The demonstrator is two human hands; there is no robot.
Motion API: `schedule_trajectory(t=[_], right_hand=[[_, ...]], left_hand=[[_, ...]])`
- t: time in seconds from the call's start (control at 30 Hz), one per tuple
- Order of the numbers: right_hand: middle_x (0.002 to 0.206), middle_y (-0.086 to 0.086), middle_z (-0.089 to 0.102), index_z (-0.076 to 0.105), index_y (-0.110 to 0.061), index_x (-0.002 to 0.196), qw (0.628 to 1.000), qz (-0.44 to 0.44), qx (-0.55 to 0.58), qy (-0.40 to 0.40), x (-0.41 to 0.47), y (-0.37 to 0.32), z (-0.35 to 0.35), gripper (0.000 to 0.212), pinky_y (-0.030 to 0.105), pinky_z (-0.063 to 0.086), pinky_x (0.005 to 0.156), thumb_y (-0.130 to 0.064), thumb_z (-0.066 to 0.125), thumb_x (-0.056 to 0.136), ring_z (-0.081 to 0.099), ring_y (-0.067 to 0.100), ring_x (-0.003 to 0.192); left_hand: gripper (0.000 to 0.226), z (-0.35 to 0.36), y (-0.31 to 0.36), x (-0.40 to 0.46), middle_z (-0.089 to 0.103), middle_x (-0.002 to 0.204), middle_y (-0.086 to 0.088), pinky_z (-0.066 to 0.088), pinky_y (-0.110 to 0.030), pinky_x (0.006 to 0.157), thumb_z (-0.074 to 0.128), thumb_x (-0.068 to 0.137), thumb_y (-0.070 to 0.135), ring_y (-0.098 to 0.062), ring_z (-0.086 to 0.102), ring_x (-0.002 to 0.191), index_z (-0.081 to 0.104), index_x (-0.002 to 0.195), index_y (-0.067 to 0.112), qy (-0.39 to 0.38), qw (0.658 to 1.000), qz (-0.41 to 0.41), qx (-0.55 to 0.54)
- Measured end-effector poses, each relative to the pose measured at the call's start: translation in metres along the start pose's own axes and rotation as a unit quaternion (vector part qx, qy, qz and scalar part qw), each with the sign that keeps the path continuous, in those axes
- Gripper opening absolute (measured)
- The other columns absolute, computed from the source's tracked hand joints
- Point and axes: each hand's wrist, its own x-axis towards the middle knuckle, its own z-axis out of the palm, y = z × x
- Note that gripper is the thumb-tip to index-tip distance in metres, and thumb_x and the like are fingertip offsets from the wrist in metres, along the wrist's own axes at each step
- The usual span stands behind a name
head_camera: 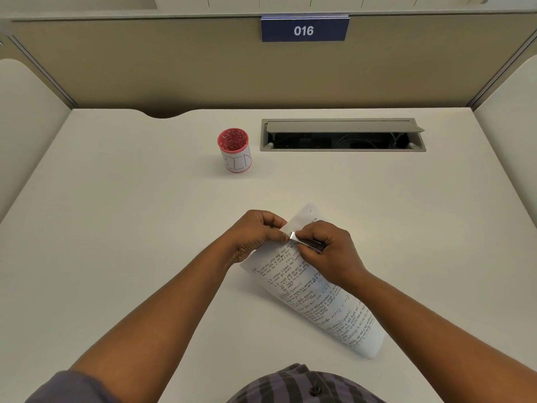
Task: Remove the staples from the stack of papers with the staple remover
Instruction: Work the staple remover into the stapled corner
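Observation:
A stack of handwritten papers (316, 298) lies slanted on the white desk, its far end lifted between both hands. My left hand (255, 234) pinches the paper's left edge near the top, fingers curled. My right hand (328, 251) grips a small metal staple remover (305, 241), whose silver tip points left and meets the paper just beside my left fingertips. The staple itself is hidden under the tool and fingers.
A red mesh cup (234, 149) with a white paper label stands on the desk (130, 228) behind the hands. An open cable hatch (343, 135) is set in the desk at the back right. Partition walls close the back and both sides.

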Motion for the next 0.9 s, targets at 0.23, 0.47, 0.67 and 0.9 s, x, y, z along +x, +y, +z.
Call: schedule_trajectory(t=[0.23,0.47,0.67,0.9], right_hand=[[0.094,-0.004,0.074,0.078,-0.013,0.100,0.999,0.031,0.027,0.005,0.0004,0.0018,-0.0009,0.020,0.033,0.060,0.074,-0.006,0.081,0.081,0.071,0.010,0.085],[0.092,-0.007,0.074,0.079,-0.016,0.101,0.998,0.047,0.031,0.001,-0.0003,-0.0001,-0.0028,0.023,0.028,0.060,0.075,-0.005,0.082,0.081,0.071,0.009,0.084],[0.087,-0.007,0.071,0.078,-0.017,0.099,1.000,0.013,-0.019,-0.007,-0.0007,-0.0018,-0.0052,0.017,0.027,0.056,0.070,-0.011,0.080,0.084,0.068,0.008,0.081],[0.090,-0.011,0.073,0.079,-0.019,0.101,0.995,0.094,0.016,-0.029,0.0035,0.0006,-0.0092,0.021,0.020,0.053,0.072,-0.012,0.082,0.081,0.068,0.006,0.082]], left_hand=[[0.021,0.0000,-0.0004,0.0016,0.079,0.089,-0.013,0.060,-0.044,0.086,0.077,0.080,-0.006,-0.026,0.072,0.080,0.079,0.094,0.009,-0.003,1.000,0.005,0.002],[0.022,0.0018,-0.0017,0.0012,0.078,0.100,-0.021,0.060,-0.041,0.085,0.077,0.079,-0.007,-0.027,0.072,0.082,0.078,0.094,0.008,0.008,1.000,0.012,0.021],[0.022,0.0031,-0.0045,0.0026,0.080,0.089,-0.011,0.060,-0.046,0.088,0.079,0.078,-0.004,-0.025,0.074,0.080,0.079,0.095,0.009,0.013,0.999,0.010,0.030],[0.021,0.0078,-0.0042,0.0038,0.081,0.091,-0.011,0.061,-0.044,0.086,0.082,0.078,0.000,-0.025,0.075,0.079,0.080,0.096,0.010,0.034,0.998,0.004,0.058]])
